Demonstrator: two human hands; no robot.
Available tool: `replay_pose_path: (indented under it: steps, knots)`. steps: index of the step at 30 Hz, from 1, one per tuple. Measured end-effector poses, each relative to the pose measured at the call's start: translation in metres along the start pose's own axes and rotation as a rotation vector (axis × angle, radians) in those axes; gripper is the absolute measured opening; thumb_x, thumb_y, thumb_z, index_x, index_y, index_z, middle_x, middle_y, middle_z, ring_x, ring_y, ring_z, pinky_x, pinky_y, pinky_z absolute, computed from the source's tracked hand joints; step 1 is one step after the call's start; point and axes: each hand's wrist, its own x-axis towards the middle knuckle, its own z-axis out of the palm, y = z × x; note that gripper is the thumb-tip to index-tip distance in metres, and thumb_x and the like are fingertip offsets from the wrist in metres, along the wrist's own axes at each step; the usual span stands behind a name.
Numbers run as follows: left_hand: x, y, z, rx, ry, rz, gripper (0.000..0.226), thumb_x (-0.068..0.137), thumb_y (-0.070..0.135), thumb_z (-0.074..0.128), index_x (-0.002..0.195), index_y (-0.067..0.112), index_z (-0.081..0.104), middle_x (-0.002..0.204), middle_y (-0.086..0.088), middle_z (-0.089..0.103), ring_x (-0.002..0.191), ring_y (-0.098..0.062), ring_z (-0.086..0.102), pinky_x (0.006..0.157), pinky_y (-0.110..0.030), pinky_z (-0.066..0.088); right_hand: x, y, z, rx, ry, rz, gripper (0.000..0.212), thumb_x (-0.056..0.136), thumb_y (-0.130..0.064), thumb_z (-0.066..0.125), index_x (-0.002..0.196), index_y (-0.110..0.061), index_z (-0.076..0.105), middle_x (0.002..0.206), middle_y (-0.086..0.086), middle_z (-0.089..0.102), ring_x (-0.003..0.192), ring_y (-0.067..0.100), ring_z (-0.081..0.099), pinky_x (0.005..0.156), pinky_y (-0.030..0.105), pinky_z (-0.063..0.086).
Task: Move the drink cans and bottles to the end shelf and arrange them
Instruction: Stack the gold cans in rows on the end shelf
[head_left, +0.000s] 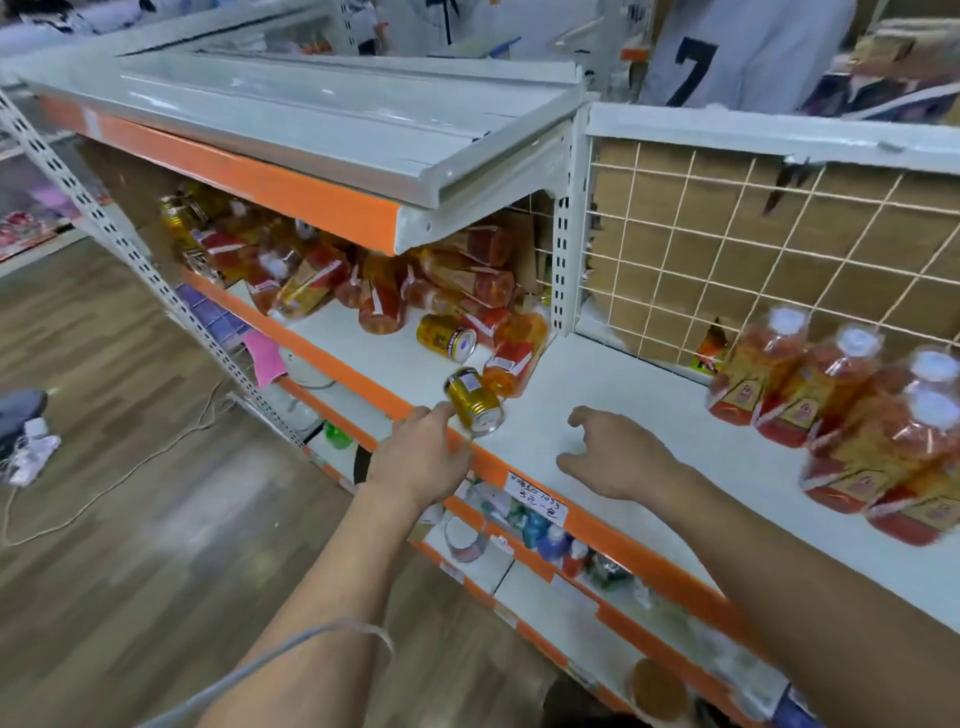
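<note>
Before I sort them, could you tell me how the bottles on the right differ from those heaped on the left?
The right bottles stand upright in a tidy group, caps up; the left bottles lie tumbled under the upper shelf. Both hold orange drink with red-yellow labels.

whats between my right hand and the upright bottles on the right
Only bare white shelf separates the right hand from the upright bottles, per the head view.

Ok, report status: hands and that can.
Left hand touching tilted gold can, grip unclear. Right hand open, empty. Second can and toppled bottles lie behind it.
</note>
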Motion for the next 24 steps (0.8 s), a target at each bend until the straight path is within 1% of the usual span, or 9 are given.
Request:
replay_pose_path:
  steps: [3, 6, 8, 9, 13, 15, 17, 20, 24]
  knots:
    - [0.035, -0.016, -0.007, 0.026, -0.019, -0.057, 0.056, 0.095, 0.038, 0.058, 0.147, 0.02, 0.045, 0.138, -0.011, 0.053, 0.124, -0.035, 0.056, 0.097, -0.048, 0.05, 0.044, -0.022, 0.005, 0.074, -0.026, -0.032, 0.062, 0.092, -0.044, 0.062, 0.145, -0.016, 0.047, 0.141, 0.011, 0.058, 0.125, 0.031, 0.057, 0.098, 0.041, 0.051]
    - [0.066, -0.034, -0.021, 0.079, -0.029, -0.076, 0.055, 0.094, 0.036, 0.056, 0.145, 0.02, 0.044, 0.134, -0.012, 0.054, 0.108, -0.035, 0.065, 0.093, -0.05, 0.053, 0.077, -0.05, 0.011, 0.143, -0.06, -0.094, 0.056, 0.088, -0.046, 0.067, 0.135, -0.021, 0.054, 0.131, 0.01, 0.064, 0.117, 0.032, 0.061, 0.095, 0.042, 0.053]
    - [0.085, -0.044, -0.032, 0.069, -0.05, -0.059, 0.055, 0.093, 0.036, 0.055, 0.145, 0.02, 0.044, 0.132, -0.011, 0.053, 0.097, -0.035, 0.069, 0.089, -0.05, 0.056, 0.094, -0.063, 0.016, 0.182, -0.055, -0.092, 0.06, 0.077, -0.055, 0.071, 0.127, -0.026, 0.056, 0.117, 0.007, 0.068, 0.104, 0.031, 0.065, 0.089, 0.042, 0.055]
    - [0.095, -0.048, -0.036, 0.074, -0.054, -0.047, 0.056, 0.093, 0.036, 0.056, 0.145, 0.019, 0.044, 0.131, -0.012, 0.053, 0.098, -0.036, 0.069, 0.088, -0.05, 0.056, 0.101, -0.068, 0.02, 0.202, -0.047, -0.076, 0.062, 0.073, -0.058, 0.071, 0.125, -0.028, 0.055, 0.113, 0.006, 0.068, 0.101, 0.031, 0.066, 0.087, 0.042, 0.056]
    - [0.143, -0.061, -0.046, 0.164, -0.077, 0.049, 0.058, 0.096, 0.032, 0.061, 0.148, 0.018, 0.041, 0.135, -0.014, 0.052, 0.125, -0.037, 0.052, 0.098, -0.05, 0.05, 0.124, -0.081, 0.042, 0.273, -0.019, 0.025, 0.069, 0.074, -0.061, 0.07, 0.13, -0.026, 0.05, 0.113, 0.005, 0.066, 0.1, 0.03, 0.067, 0.089, 0.044, 0.057]
    - [0.171, -0.062, -0.046, 0.202, -0.1, 0.123, 0.058, 0.094, 0.029, 0.062, 0.148, 0.019, 0.04, 0.135, -0.013, 0.049, 0.127, -0.038, 0.048, 0.098, -0.05, 0.049, 0.135, -0.084, 0.051, 0.32, -0.019, 0.067, 0.075, 0.068, -0.065, 0.071, 0.129, -0.027, 0.051, 0.112, 0.002, 0.066, 0.097, 0.026, 0.068, 0.087, 0.044, 0.058]
    - [0.2, -0.062, -0.039, 0.23, -0.106, 0.242, 0.063, 0.092, 0.024, 0.064, 0.149, 0.019, 0.039, 0.142, -0.013, 0.044, 0.13, -0.04, 0.043, 0.102, -0.052, 0.046, 0.142, -0.088, 0.059, 0.363, -0.007, 0.09, 0.068, 0.065, -0.065, 0.075, 0.12, -0.029, 0.056, 0.104, -0.002, 0.067, 0.091, 0.019, 0.067, 0.083, 0.04, 0.059]
    - [0.233, -0.061, -0.026, 0.237, -0.075, 0.398, 0.075, 0.089, 0.016, 0.066, 0.155, 0.018, 0.032, 0.154, -0.014, 0.037, 0.139, -0.04, 0.036, 0.111, -0.051, 0.039, 0.141, -0.098, 0.064, 0.399, 0.036, 0.133, 0.057, 0.074, -0.049, 0.083, 0.118, -0.023, 0.058, 0.102, 0.0, 0.067, 0.088, 0.02, 0.065, 0.077, 0.036, 0.055]
    - [0.265, -0.08, -0.017, 0.287, -0.056, 0.52, 0.072, 0.09, 0.013, 0.066, 0.154, 0.023, 0.034, 0.16, -0.005, 0.032, 0.149, -0.034, 0.024, 0.113, -0.051, 0.035, 0.139, -0.116, 0.071, 0.484, 0.098, 0.236, 0.047, 0.078, -0.034, 0.083, 0.115, -0.021, 0.057, 0.096, 0.003, 0.07, 0.081, 0.018, 0.067, 0.071, 0.036, 0.055]
